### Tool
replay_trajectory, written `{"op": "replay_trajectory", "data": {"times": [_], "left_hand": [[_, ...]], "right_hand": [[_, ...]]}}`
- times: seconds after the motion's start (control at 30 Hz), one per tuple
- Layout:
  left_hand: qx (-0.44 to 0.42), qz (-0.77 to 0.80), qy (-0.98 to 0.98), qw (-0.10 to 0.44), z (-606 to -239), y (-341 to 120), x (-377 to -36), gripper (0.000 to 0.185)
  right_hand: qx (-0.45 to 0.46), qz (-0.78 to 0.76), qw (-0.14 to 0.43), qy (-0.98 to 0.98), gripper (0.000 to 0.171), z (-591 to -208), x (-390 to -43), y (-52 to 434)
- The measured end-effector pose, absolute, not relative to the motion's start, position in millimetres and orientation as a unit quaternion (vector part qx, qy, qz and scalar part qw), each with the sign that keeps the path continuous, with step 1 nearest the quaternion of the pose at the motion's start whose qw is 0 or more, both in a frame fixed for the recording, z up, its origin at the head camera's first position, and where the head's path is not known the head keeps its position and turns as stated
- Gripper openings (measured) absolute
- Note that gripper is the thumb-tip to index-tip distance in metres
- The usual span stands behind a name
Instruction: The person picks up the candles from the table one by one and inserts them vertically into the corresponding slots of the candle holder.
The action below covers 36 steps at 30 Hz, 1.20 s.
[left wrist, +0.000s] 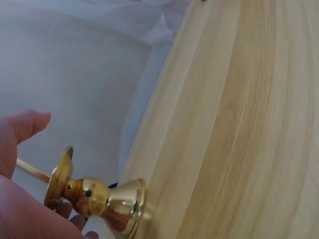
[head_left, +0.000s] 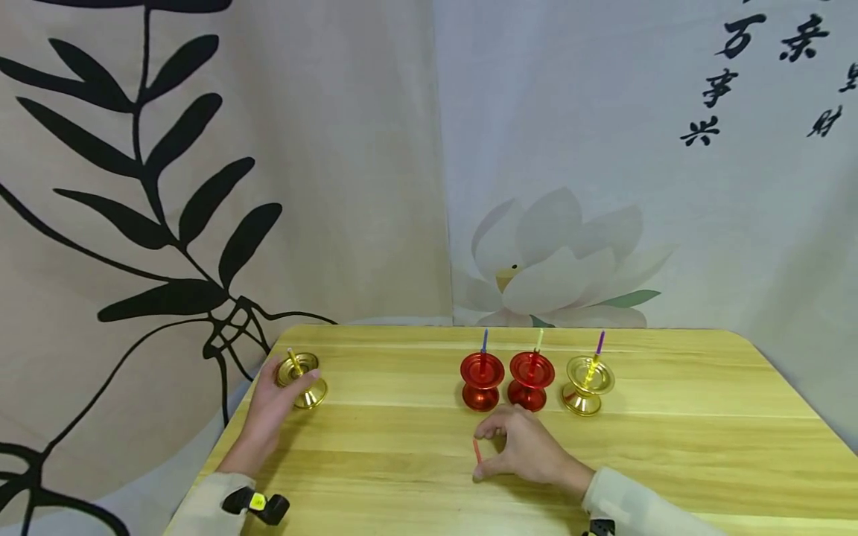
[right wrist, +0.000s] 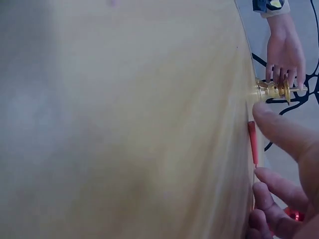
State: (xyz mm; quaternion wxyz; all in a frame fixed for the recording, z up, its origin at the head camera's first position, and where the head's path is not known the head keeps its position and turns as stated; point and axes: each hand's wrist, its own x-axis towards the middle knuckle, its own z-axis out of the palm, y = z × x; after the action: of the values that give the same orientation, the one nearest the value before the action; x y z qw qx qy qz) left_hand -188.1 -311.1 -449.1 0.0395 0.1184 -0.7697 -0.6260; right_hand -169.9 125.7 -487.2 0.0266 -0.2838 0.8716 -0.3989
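Observation:
My left hand [head_left: 268, 417] is round the top of a gold candle holder [head_left: 312, 392] near the table's left edge, a thin yellow candle [head_left: 293, 359] upright in it. In the left wrist view the fingers reach behind the holder's dish [left wrist: 60, 177], with the thumb [left wrist: 32, 123] extended apart from it. My right hand [head_left: 526, 450] is low over the table, holding a small red candle [head_left: 477, 451] endwise between thumb and index finger. In the right wrist view the red candle [right wrist: 252, 143] bridges the gap between those two fingertips.
Behind the right hand stand two red candle holders [head_left: 482, 381] [head_left: 529, 394] with a blue and a pale candle. A gold holder [head_left: 582, 402] with a purple candle is to their right. The wooden table [head_left: 389, 447] ends before a printed curtain [head_left: 362, 186].

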Motion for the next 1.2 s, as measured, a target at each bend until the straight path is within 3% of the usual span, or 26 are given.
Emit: {"op": "replay_trajectory", "data": {"times": [0.57,1.2], "left_hand": [[0.1,-0.621,-0.776,0.046,-457.9,-298.3,-195.0,0.096],[0.045,-0.639,-0.768,0.02,-465.8,-265.3,-193.8,0.094]], "right_hand": [[-0.36,-0.41,0.048,0.836,0.035,-486.7,-174.2,133.6],[-0.337,-0.442,0.07,0.828,0.023,-484.4,-177.7,142.1]]}}
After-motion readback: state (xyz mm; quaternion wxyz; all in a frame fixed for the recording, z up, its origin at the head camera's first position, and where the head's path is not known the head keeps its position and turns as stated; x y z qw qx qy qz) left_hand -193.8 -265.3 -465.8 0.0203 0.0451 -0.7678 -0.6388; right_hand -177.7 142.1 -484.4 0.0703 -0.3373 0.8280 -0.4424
